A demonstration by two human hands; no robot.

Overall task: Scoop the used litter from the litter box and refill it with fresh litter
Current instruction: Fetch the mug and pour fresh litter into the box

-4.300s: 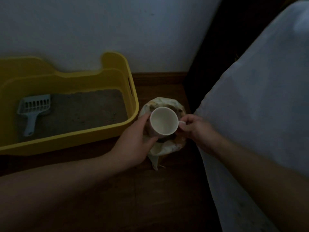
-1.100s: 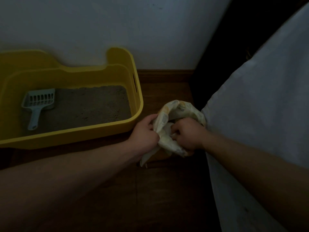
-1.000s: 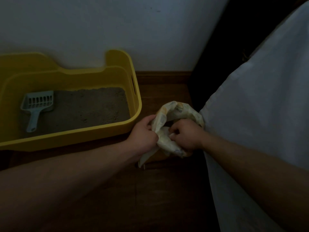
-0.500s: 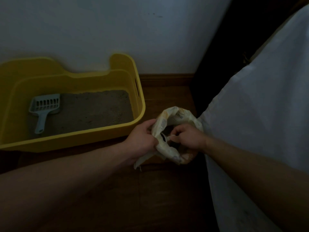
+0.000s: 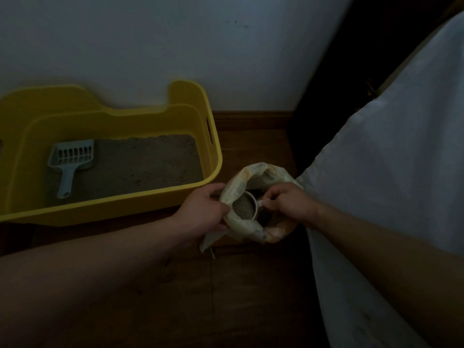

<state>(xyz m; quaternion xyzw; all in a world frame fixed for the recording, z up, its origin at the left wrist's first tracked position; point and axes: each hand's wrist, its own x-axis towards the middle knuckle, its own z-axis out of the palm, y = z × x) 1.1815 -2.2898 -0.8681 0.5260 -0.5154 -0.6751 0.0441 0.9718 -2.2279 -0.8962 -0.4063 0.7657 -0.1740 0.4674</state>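
Note:
A yellow litter box [image 5: 140,204] stands against the wall at left, with grey litter [image 5: 150,162] covering its floor. On the litter at the left lies a pale blue slotted scoop [image 5: 70,162]. To the right of the box sits a cream litter bag [image 5: 261,174] on the wooden floor. My left hand [image 5: 203,209] grips the bag's left edge and holds it open. My right hand [image 5: 288,202] pinches the handle of a white cup [image 5: 244,205], which is full of grey litter and sits in the bag's mouth.
A white bedsheet [image 5: 389,172] hangs down at the right, touching the bag. A white wall [image 5: 175,46] with a brown skirting board [image 5: 251,119] runs behind. A dark gap [image 5: 339,84] lies between wall and bed. Wooden floor [image 5: 238,297] extends toward me.
The cup, empty 4.3 s ago, went down into the bag with my right hand. It has now risen to the bag's mouth filled with litter. My left hand kept holding the bag.

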